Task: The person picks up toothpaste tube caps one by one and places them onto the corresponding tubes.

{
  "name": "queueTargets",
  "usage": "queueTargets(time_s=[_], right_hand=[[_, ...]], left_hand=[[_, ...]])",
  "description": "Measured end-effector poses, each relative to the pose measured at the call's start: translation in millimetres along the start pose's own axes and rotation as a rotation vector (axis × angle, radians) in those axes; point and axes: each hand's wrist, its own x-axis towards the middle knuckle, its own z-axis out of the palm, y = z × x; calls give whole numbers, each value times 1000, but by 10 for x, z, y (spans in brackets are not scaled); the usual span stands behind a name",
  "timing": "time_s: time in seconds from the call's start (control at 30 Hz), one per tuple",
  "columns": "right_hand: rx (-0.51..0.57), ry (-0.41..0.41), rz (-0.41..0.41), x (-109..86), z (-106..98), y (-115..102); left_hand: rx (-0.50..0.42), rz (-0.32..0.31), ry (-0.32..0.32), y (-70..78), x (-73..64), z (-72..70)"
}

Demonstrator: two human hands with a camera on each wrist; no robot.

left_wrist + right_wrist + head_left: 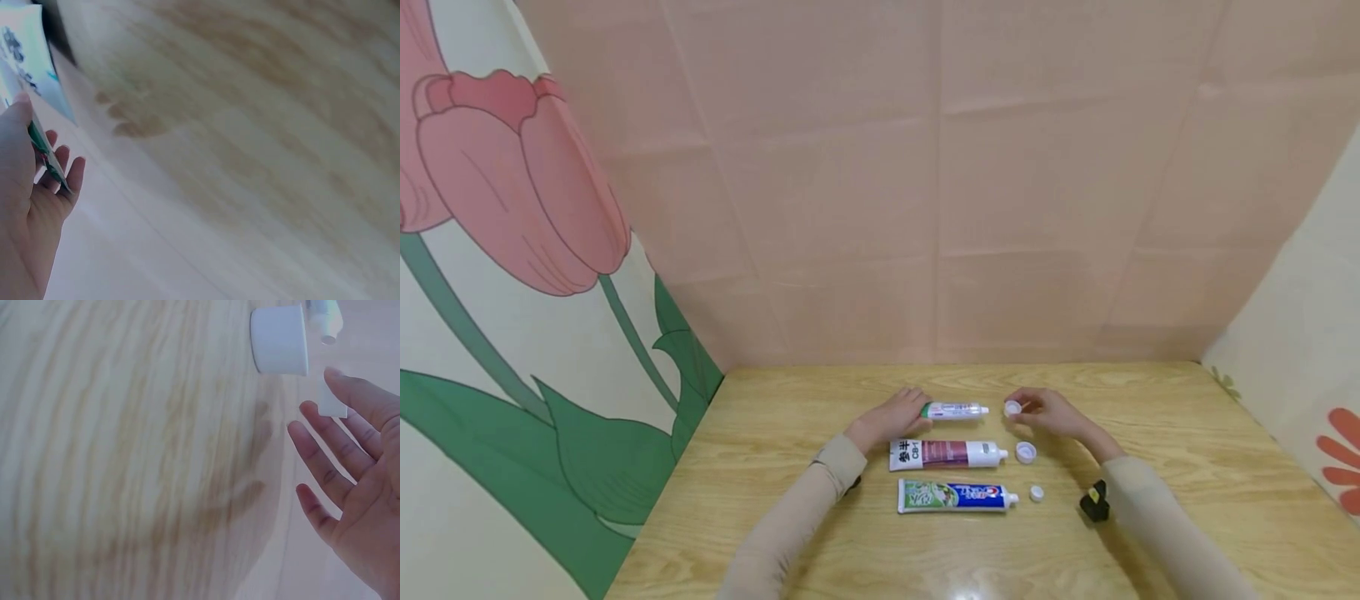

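My left hand (895,415) holds the flat tail end of the farthest toothpaste tube (957,410), which is white with a green end. In the left wrist view, that tube's green edge (49,156) lies between thumb and fingers. Just beyond its bare nozzle, my right hand (1052,412) pinches a small white cap (1012,407) between thumb and fingertips. Nearer lies a white and purple toothpaste tube (946,454), uncapped, with a wide white cap (1026,452) off its nozzle. Nearest is a green and blue toothpaste tube (958,496), also uncapped, beside a small white cap (1037,493).
All three tubes lie parallel on the wooden table (790,533), nozzles to the right. A black wrist-worn device (1095,502) sits by the right sleeve. A pink cloth backdrop (940,208) rises behind the table's far edge, with a tulip-printed wall (520,183) on the left.
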Motion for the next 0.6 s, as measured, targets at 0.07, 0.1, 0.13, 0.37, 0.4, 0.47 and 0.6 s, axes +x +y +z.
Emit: queueTargets(time_s=[0.07,0.1,0.13,0.37,0.4,0.47,0.6], right_hand=[[-4,6,0,4,-16,-33],[-6,11,6,10,-17,-22],[-16,16,11,13,-15,3],[-6,43,19,47,35,262],[5,48,18,44,35,264],[18,59,14,41,37,249],[-14,77,-5,54,35,185]], left_hand=[[6,3,17,-7,1,-23],[15,8,25,-9,3,-40],[16,12,34,-10,1,-56],[-28,3,55,13,-44,-186],[-31,-3,56,15,-54,-197],[-29,-8,63,13,-75,-211],[-26,-12,87,4,-115,-225]])
